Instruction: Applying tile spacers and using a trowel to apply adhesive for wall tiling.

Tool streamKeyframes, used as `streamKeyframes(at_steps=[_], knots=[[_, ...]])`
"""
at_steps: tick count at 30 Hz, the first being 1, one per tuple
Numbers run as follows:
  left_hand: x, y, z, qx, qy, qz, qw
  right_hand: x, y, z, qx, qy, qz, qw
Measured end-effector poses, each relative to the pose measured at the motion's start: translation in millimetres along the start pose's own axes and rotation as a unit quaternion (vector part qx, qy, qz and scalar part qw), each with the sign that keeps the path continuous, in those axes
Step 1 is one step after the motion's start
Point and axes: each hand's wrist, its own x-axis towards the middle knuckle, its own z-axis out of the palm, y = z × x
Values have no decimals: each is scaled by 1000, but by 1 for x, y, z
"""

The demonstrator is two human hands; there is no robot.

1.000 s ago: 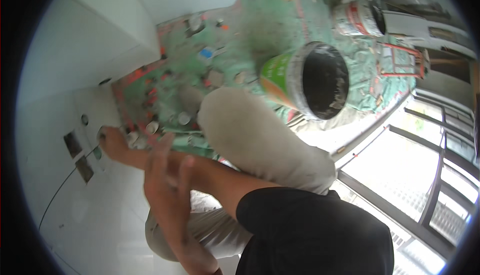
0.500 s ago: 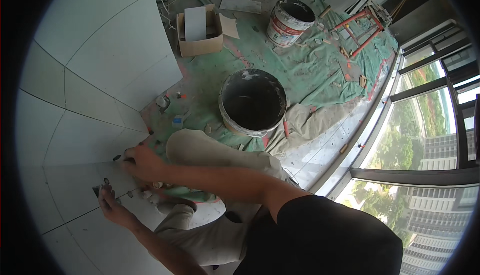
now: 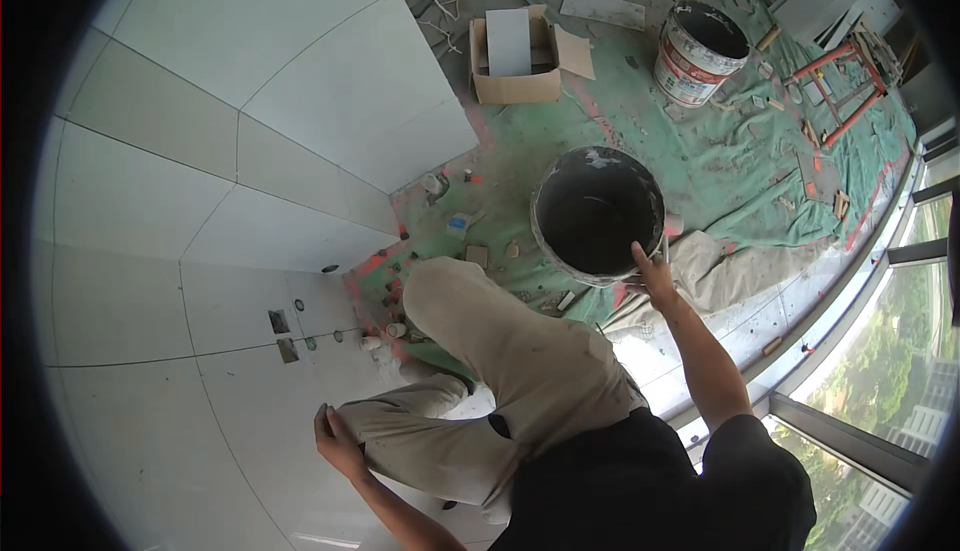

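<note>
My right hand [image 3: 652, 279] is at the near right rim of a large, dark-insided bucket [image 3: 598, 213], with a finger over the edge and the others against the outside. Grey smears mark the bucket's rim, and a dark patch lies at its bottom. Beside my bent knee, my left hand [image 3: 342, 443] is raised with loosely bent fingers, apart from the wall; nothing shows in it. The pale tiled wall [image 3: 130, 301] on the left has two small rectangular cutouts [image 3: 288, 350] and several round holes [image 3: 299, 305].
Green sheeting [image 3: 520, 161] covers the floor, with scraps on it. Farther back are a cardboard box [image 3: 515, 89], a second bucket [image 3: 690, 66] and a red-framed stand [image 3: 850, 91]. A crumpled beige cloth [image 3: 715, 271] lies right of the near bucket, before the windows [image 3: 890, 351].
My right hand has left the wall and swung right to the bucket's rim. My left hand has drawn back from the cutouts toward my knee. The view has shifted left.
</note>
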Motion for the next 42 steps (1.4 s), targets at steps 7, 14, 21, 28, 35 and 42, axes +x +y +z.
streamKeyframes(at_steps=[7, 14, 21, 28, 35, 42], knots=[[8, 19, 44, 96, -84, 95, 987, 32, -20, 4, 67, 7, -13, 998], [1, -14, 20, 109, -35, 78, 990, 75, -105, 76, 124, -58, -56, 989], [4, 68, 44, 132, -115, 64, 983, 160, -149, 77, -16, -98, -27, 995], [62, 87, 140, 243, -269, 236, 902, 322, -258, -127, -307, 106, -169, 930], [-9, 412, 304, -203, -299, 179, 915, 442, -397, -215, -468, 402, -408, 673], [3, 399, 327, 1, -332, 498, 801, 509, -407, -175, -582, 399, -378, 599]])
